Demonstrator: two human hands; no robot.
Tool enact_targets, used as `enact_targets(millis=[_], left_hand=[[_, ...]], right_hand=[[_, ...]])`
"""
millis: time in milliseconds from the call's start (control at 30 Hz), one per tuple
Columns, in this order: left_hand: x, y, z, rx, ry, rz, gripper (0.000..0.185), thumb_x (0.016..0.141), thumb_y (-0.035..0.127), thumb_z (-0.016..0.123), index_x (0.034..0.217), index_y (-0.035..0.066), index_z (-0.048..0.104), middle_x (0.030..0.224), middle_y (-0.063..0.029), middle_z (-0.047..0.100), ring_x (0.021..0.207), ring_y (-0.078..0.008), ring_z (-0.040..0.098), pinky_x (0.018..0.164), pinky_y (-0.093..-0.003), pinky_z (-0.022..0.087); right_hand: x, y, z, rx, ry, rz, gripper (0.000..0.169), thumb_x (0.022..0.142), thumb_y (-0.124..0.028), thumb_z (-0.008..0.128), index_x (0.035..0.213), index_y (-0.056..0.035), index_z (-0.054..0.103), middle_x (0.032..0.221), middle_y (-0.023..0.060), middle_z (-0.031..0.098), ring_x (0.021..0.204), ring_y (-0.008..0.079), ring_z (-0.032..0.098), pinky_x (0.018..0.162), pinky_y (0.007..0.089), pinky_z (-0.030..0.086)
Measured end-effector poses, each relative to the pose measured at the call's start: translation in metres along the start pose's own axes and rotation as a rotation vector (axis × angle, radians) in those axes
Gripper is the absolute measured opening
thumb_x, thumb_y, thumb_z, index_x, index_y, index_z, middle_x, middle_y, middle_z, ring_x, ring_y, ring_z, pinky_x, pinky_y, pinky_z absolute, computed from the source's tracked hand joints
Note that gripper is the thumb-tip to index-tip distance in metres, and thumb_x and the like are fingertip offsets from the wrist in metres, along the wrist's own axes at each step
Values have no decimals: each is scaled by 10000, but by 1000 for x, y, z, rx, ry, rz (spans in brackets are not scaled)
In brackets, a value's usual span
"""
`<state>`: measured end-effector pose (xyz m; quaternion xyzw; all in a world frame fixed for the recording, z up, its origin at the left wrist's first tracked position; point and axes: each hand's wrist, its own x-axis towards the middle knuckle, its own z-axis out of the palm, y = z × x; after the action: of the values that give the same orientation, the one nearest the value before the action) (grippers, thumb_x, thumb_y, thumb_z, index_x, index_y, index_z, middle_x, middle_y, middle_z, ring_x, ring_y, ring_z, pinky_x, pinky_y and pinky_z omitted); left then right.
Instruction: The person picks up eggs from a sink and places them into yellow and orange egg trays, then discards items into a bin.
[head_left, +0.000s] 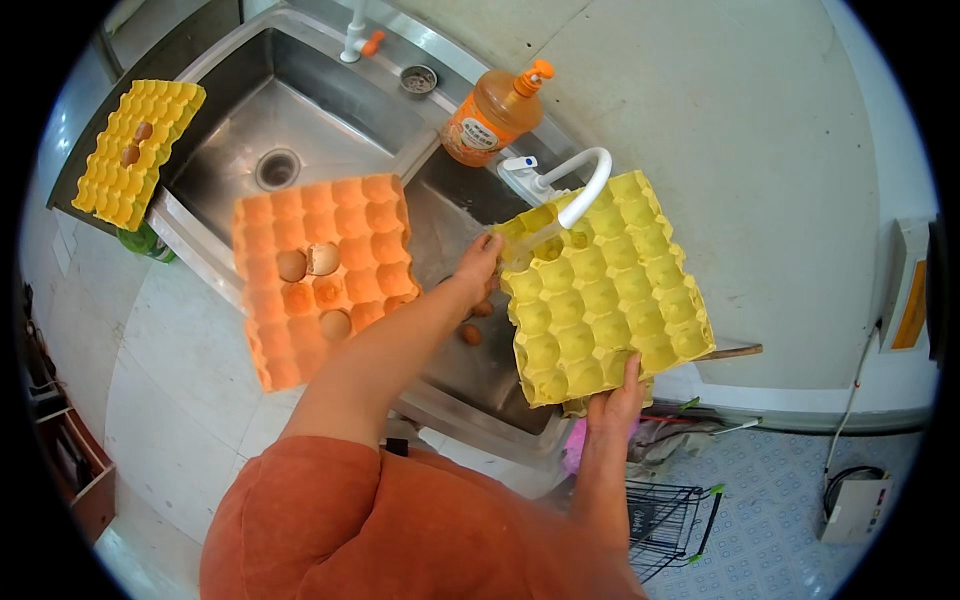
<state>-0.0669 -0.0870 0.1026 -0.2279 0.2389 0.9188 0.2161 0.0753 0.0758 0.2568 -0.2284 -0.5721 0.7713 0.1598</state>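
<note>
A yellow egg tray (607, 292) is tilted over the right-hand sink basin (480, 375). My right hand (619, 397) grips its near edge, with the thumb on top. At its left edge, my left hand (480, 266) holds on, its fingers partly hidden. Water runs from the white curved faucet (592, 176) onto the tray's upper left part, where some cups look wet and darker. Brown eggs (470, 334) lie in the basin under my left forearm. To the left, an orange egg tray (352, 225) carries two whole brown eggs (335, 324) and a broken eggshell (323, 259).
Another yellow tray (112, 180) with two brown eggs rests beyond the left basin (225, 150). An orange pump bottle (487, 120) stands behind the sink divider. A second faucet (352, 45) and a drain strainer (418, 80) are at the back. A black wire cart (667, 517) stands lower right.
</note>
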Motion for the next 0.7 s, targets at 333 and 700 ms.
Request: enact_targets(millis=[333,700], left_hand=[[-2,-11,-2,337,-33,31,489,811,48,538,1255,97,339,1151,-109,508,986,-256,554,770,-420,500],[4,-25,-9,-31,-191,-217,319,884,142,437,1199,105,413,1084,-102,538,960,-243,552,759,-404,499]], right_hand=[[-7,8,-12,-61,-70,-53,493,893,-177,493,1311,-35,274,1285,111,384,1137,259,428,927,400,388],[-22,-17,-36,-89,31,-170,448,890,-173,496,1281,-28,333,1248,118,429,1105,256,458,901,390,410]])
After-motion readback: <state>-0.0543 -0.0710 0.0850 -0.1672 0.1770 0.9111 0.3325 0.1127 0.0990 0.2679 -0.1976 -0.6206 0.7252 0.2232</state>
